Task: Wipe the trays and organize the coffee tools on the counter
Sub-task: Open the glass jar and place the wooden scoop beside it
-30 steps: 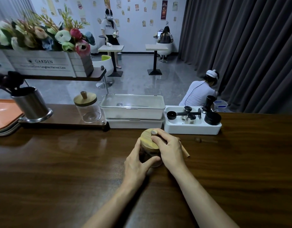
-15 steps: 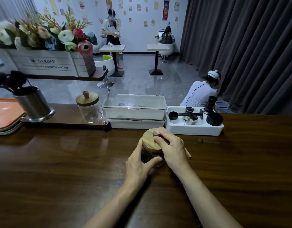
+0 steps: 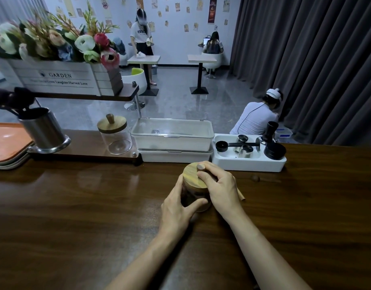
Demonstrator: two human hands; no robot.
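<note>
Clamped on the glass jar (image 3: 190,197) from both sides: left hand (image 3: 177,204) wrapped round the glass body with the thumb across the near face, right hand (image 3: 220,188) curled over the wooden lid (image 3: 191,174), fingertips pinching at its top. Jar upright on the dark wood counter (image 3: 75,227), about centre, just near of the white bins, contents dark and not readable. Far left, stack of orange trays (image 3: 4,141) at the counter's far edge. Next right, steel canister (image 3: 44,132) with dark handles sticking out, standing on a low wooden riser (image 3: 86,146). Above that, white planter box (image 3: 54,78) lettered GARDEN, full of flowers, up on a raised shelf. Further right on the riser, empty jar (image 3: 115,139), clear glass, knobbed wooden lid on, just beside the bins. Then two white bins (image 3: 172,136) stacked, clear cover on the upper one. Right of the bins, white tool tray (image 3: 249,165) holding a black scoop (image 3: 221,146) lying flat, two steel cups (image 3: 246,150) and a black tamper-like piece (image 3: 273,148) upright at the right end. Near of the tray, wooden stick (image 3: 242,196) poking out from under the right hand, and a small round wooden piece (image 3: 256,178) lying apart on the counter. Beyond the counter, crouched person (image 3: 255,120) in a white top beside the grey curtain.
</note>
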